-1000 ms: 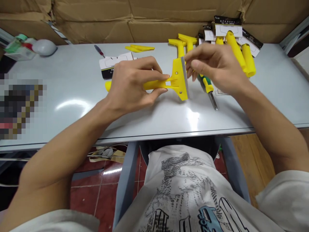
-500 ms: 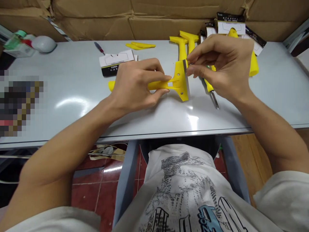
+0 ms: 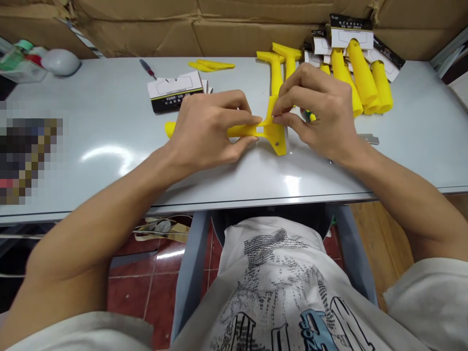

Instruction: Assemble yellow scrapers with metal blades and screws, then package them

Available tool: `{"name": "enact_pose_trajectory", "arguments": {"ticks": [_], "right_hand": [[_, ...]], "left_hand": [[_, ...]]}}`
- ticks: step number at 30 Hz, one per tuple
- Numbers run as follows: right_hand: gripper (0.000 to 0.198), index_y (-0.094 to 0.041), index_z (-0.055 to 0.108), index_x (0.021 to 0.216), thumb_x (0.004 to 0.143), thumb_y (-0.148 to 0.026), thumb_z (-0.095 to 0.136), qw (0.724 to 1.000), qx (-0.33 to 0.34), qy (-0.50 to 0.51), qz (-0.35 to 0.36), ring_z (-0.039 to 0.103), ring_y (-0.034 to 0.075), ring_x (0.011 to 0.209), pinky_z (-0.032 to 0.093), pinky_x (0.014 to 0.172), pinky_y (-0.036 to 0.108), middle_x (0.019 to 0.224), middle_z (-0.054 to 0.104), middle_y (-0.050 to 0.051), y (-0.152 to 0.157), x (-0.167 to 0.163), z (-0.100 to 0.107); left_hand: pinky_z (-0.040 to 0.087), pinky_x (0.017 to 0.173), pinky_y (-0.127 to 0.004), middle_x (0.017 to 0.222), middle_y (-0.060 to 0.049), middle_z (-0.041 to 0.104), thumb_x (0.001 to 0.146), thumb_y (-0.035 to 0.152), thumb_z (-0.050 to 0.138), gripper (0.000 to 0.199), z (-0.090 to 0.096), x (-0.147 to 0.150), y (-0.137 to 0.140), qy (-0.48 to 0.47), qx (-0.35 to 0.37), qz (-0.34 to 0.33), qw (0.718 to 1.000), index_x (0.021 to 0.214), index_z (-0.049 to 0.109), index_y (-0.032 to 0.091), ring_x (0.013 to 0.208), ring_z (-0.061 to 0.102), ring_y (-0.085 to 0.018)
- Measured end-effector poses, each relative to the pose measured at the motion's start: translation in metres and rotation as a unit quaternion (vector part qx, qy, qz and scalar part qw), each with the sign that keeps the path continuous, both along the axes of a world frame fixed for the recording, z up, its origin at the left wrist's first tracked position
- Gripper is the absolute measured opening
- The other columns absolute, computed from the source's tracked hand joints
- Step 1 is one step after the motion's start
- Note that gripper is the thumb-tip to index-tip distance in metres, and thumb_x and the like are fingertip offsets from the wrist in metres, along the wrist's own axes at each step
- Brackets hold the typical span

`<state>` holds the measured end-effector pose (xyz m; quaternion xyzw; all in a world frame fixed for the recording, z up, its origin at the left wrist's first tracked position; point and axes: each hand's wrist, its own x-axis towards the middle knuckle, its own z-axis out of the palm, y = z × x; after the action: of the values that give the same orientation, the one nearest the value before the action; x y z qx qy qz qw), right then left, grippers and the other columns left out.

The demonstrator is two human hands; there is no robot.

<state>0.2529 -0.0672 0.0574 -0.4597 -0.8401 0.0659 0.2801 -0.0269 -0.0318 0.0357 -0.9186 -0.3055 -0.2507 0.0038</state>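
Note:
My left hand [image 3: 210, 126] is closed round the handle of a yellow scraper [image 3: 281, 146], holding it sideways over the table with its wide head to the right. One small screw [image 3: 277, 144] shows low on the head. My right hand [image 3: 318, 109] is closed in a pinch, its fingertips touching the upper part of the head, where they cover the other screw spot. What lies between those fingertips is hidden. A pale strip runs along the head's right edge. Behind my right wrist lies a flat metal blade [image 3: 368, 139].
More yellow scraper handles [image 3: 276, 73] and several yellow tubes [image 3: 361, 73] lie at the back right beside black-and-white cards [image 3: 351, 31]. At the back left are another card [image 3: 171, 92], a small screwdriver [image 3: 147, 68] and thin yellow pieces [image 3: 210, 65]. Cardboard [image 3: 146, 34] lines the rear.
My right hand has moved left and slightly down, from the blade edge onto the face of the scraper head, covering its upper screw. The left hand keeps its hold, nearly still.

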Motion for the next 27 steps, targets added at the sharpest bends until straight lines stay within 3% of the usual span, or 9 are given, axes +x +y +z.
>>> {"name": "enact_pose_trajectory", "arguments": {"ticks": [4, 6, 11, 15, 17, 22, 27], "right_hand": [[0.014, -0.032, 0.087, 0.102, 0.102, -0.021, 0.078, 0.986, 0.14, 0.078, 0.036, 0.074, 0.031, 0.112, 0.066, 0.101, 0.048, 0.124, 0.08, 0.01, 0.015, 0.0, -0.022], [0.012, -0.03, 0.089, 0.097, 0.097, -0.019, 0.083, 0.979, 0.161, 0.115, 0.055, 0.074, 0.031, 0.114, 0.066, 0.1, 0.047, 0.121, 0.078, 0.01, 0.017, 0.0, -0.025], [0.012, -0.032, 0.089, 0.089, 0.1, -0.037, 0.089, 0.987, 0.074, 0.14, 0.004, 0.072, 0.033, 0.118, 0.068, 0.092, 0.048, 0.131, 0.078, 0.01, 0.013, -0.002, -0.018], [0.013, -0.031, 0.087, 0.088, 0.097, -0.04, 0.091, 0.983, 0.047, 0.176, 0.0, 0.073, 0.037, 0.126, 0.067, 0.086, 0.048, 0.128, 0.079, 0.012, 0.014, -0.003, -0.016], [0.014, -0.03, 0.084, 0.094, 0.094, -0.042, 0.092, 0.98, 0.013, 0.199, 0.002, 0.075, 0.035, 0.12, 0.067, 0.085, 0.049, 0.126, 0.081, 0.011, 0.015, -0.003, -0.016], [0.053, -0.032, 0.073, 0.114, 0.08, -0.057, 0.104, 0.949, -0.118, 0.29, 0.027, 0.075, 0.026, 0.098, 0.067, 0.084, 0.047, 0.124, 0.084, 0.005, 0.018, -0.002, -0.016], [0.055, -0.032, 0.073, 0.097, 0.067, -0.059, 0.111, 0.93, -0.17, 0.322, 0.054, 0.074, 0.027, 0.099, 0.066, 0.093, 0.051, 0.115, 0.085, 0.005, 0.023, -0.001, -0.018]], "left_hand": [[0.054, 0.077, -0.051, 0.124, -0.005, 0.088, 0.115, 0.049, 0.073, 0.027, -0.003, -0.003, 0.001, 0.015, 0.021, -0.003, 1.0, 0.133, 0.091, 0.04, 0.095, 0.079, -0.03], [0.053, 0.081, -0.051, 0.128, -0.003, 0.087, 0.116, 0.048, 0.074, 0.027, -0.005, -0.006, 0.003, 0.022, 0.02, 0.001, 1.0, 0.138, 0.089, 0.043, 0.097, 0.077, -0.029], [0.055, 0.091, -0.052, 0.13, -0.006, 0.084, 0.118, 0.048, 0.073, 0.032, -0.008, -0.011, 0.008, 0.018, 0.007, -0.004, 1.0, 0.146, 0.087, 0.04, 0.099, 0.074, -0.03], [0.057, 0.091, -0.051, 0.123, -0.007, 0.083, 0.115, 0.048, 0.074, 0.03, -0.01, -0.008, 0.007, 0.003, 0.019, 0.002, 1.0, 0.139, 0.088, 0.038, 0.099, 0.078, -0.031], [0.059, 0.092, -0.05, 0.12, -0.006, 0.083, 0.113, 0.048, 0.075, 0.027, -0.01, -0.005, 0.005, -0.011, 0.01, 0.009, 1.0, 0.135, 0.088, 0.039, 0.102, 0.081, -0.032], [0.063, 0.101, -0.051, 0.112, -0.006, 0.076, 0.115, 0.054, 0.075, 0.026, -0.012, 0.003, 0.006, -0.082, -0.065, 0.016, 0.994, 0.125, 0.087, 0.034, 0.115, 0.085, -0.035], [0.063, 0.102, -0.051, 0.113, -0.005, 0.072, 0.112, 0.061, 0.078, 0.031, -0.016, 0.006, 0.009, -0.098, -0.095, 0.024, 0.99, 0.123, 0.085, 0.033, 0.121, 0.085, -0.037]]}}
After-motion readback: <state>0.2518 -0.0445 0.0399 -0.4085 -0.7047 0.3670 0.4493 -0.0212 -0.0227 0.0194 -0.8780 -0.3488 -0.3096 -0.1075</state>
